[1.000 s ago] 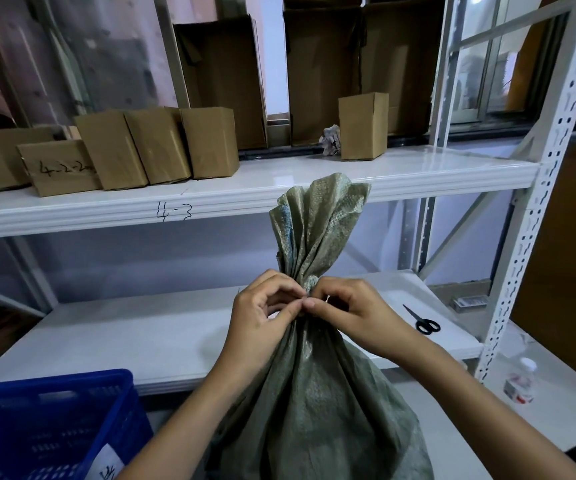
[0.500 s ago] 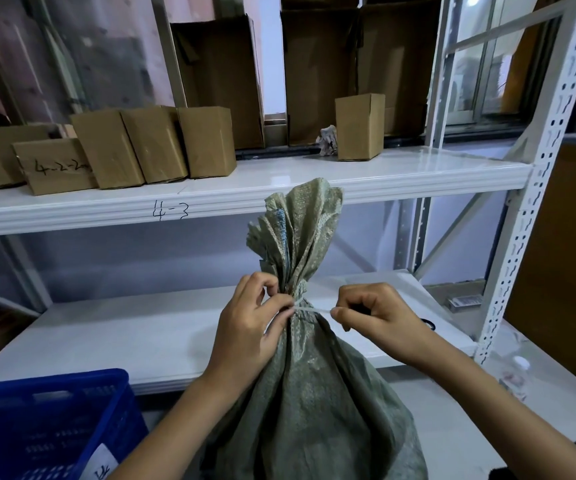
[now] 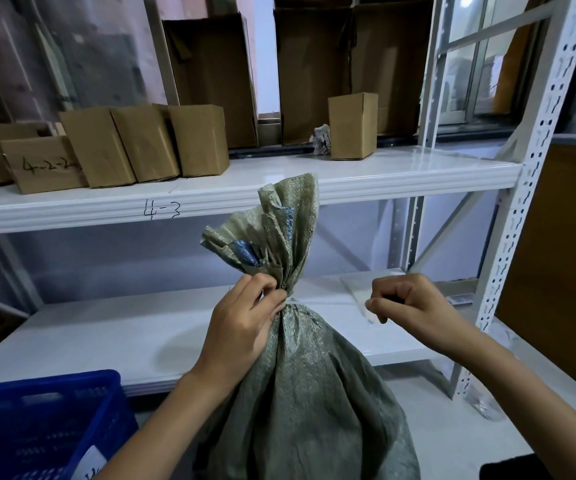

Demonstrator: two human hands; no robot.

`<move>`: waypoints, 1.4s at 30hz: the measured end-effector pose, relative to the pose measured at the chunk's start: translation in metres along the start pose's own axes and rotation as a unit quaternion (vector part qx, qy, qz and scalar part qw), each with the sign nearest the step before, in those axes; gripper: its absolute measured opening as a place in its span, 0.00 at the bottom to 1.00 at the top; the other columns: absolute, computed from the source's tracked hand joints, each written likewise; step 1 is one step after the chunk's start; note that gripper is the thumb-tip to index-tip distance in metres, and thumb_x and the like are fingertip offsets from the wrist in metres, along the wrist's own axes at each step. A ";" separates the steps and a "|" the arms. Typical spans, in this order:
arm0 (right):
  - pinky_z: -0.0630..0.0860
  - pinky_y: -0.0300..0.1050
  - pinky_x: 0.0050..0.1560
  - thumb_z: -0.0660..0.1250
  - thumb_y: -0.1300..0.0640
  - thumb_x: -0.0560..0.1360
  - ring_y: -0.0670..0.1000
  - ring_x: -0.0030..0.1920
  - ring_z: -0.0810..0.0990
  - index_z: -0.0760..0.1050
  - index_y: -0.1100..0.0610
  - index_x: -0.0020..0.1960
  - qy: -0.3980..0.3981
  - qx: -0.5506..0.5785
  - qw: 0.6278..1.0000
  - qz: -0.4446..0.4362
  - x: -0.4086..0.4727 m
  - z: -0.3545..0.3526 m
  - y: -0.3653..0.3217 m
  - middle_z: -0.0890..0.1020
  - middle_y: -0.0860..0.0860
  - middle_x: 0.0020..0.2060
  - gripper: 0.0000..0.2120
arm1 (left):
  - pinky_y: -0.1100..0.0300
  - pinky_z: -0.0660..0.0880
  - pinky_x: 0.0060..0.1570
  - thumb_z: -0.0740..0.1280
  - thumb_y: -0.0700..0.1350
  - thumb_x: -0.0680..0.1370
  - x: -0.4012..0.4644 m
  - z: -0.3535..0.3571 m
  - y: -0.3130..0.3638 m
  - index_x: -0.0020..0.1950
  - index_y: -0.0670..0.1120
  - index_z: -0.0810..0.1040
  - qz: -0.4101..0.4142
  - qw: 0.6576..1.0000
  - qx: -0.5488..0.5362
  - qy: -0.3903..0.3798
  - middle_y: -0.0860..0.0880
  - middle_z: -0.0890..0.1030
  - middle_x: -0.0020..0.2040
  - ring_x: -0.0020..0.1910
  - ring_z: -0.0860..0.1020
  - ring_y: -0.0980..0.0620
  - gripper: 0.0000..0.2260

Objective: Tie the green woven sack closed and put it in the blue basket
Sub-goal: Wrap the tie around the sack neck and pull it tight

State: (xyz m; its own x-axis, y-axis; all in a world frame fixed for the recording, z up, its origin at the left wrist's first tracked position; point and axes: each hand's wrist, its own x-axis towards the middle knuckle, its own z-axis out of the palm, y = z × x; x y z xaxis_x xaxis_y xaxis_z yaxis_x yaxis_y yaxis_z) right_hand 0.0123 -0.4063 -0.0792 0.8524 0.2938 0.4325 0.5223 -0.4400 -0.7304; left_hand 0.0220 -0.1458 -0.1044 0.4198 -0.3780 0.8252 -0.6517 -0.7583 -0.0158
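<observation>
My left hand point(image 3: 245, 320) is clamped around the gathered neck of the green woven sack point(image 3: 300, 386), thumb and fingers pinching the bunched fabric so the pleats can't spread open while the tie goes tight. My right hand point(image 3: 408, 306) is out to the side, well apart from the neck, curled into a closed fist around the free end of a thin pale tie point(image 3: 324, 301) that runs taut from the neck across to it. I'm pulling sideways against the left hand's hold, which I judge is what cinches the loop down.

The sack stands upright in front of me, full and rounded below the neck, its ruffled mouth point(image 3: 272, 233) fanning up above my grip with a bit of blue lining showing. It's in front of the lower white metal shelf point(image 3: 106, 337), whether resting on the floor I can't see.

The blue slatted plastic basket point(image 3: 40, 424) waits at lower left, just beside the sack, so the lift across should be short once the knot holds. Cardboard boxes point(image 3: 148, 147) line the upper shelf point(image 3: 383, 178).
</observation>
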 end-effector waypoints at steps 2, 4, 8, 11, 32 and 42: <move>0.61 0.38 0.27 0.67 0.66 0.73 0.44 0.25 0.63 0.71 0.57 0.26 0.003 -0.012 1.000 0.001 0.000 -0.002 -0.001 0.70 0.47 0.23 0.18 | 0.53 0.73 0.39 0.69 0.35 0.74 0.001 0.000 -0.001 0.48 0.38 0.78 0.000 1.000 0.001 0.000 0.43 0.77 0.45 0.43 0.75 0.45 0.04; 0.62 0.39 0.27 0.67 0.66 0.73 0.45 0.24 0.64 0.71 0.57 0.26 0.004 -0.017 1.000 0.004 0.000 -0.004 -0.002 0.70 0.46 0.23 0.18 | 0.54 0.74 0.40 0.69 0.34 0.74 0.002 -0.002 -0.001 0.48 0.38 0.79 -0.001 1.000 -0.005 0.003 0.43 0.78 0.45 0.43 0.75 0.45 0.04; 0.64 0.45 0.28 0.68 0.62 0.73 0.46 0.25 0.65 0.72 0.56 0.26 0.010 -0.029 1.000 0.004 0.000 -0.007 -0.001 0.71 0.50 0.24 0.18 | 0.55 0.75 0.42 0.69 0.34 0.73 0.004 -0.002 -0.001 0.47 0.37 0.80 -0.003 1.000 -0.014 0.008 0.43 0.79 0.45 0.43 0.77 0.45 0.04; 0.65 0.46 0.28 0.67 0.54 0.71 0.48 0.25 0.66 0.72 0.55 0.27 0.012 -0.046 0.999 0.006 0.000 -0.008 0.001 0.72 0.51 0.25 0.15 | 0.59 0.74 0.44 0.70 0.34 0.73 0.005 -0.003 -0.001 0.47 0.37 0.80 -0.006 1.000 -0.017 0.014 0.43 0.80 0.45 0.44 0.77 0.47 0.04; 0.60 0.39 0.28 0.67 0.59 0.76 0.48 0.26 0.61 0.74 0.53 0.29 -0.013 0.036 0.999 0.035 -0.003 -0.010 -0.007 0.67 0.50 0.23 0.16 | 0.66 0.74 0.49 0.70 0.53 0.72 0.013 -0.008 -0.015 0.48 0.47 0.80 -0.367 0.867 -0.306 -0.143 0.50 0.83 0.48 0.47 0.79 0.58 0.12; 0.61 0.42 0.31 0.66 0.55 0.72 0.49 0.28 0.64 0.73 0.60 0.29 0.041 0.069 0.995 0.061 0.000 -0.015 0.003 0.68 0.51 0.25 0.15 | 0.56 0.77 0.54 0.80 0.48 0.60 0.029 0.015 -0.016 0.56 0.38 0.79 -0.362 0.622 -0.646 -0.253 0.40 0.84 0.53 0.56 0.81 0.42 0.28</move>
State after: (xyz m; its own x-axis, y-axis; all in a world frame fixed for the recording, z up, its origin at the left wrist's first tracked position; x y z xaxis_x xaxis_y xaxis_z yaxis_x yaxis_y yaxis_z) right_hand 0.0144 -0.4200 -0.0736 0.9111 0.1732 0.3741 0.4119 -0.3453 -0.8433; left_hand 0.0544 -0.1528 -0.0886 0.8311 -0.5525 0.0627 -0.0021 0.1097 0.9940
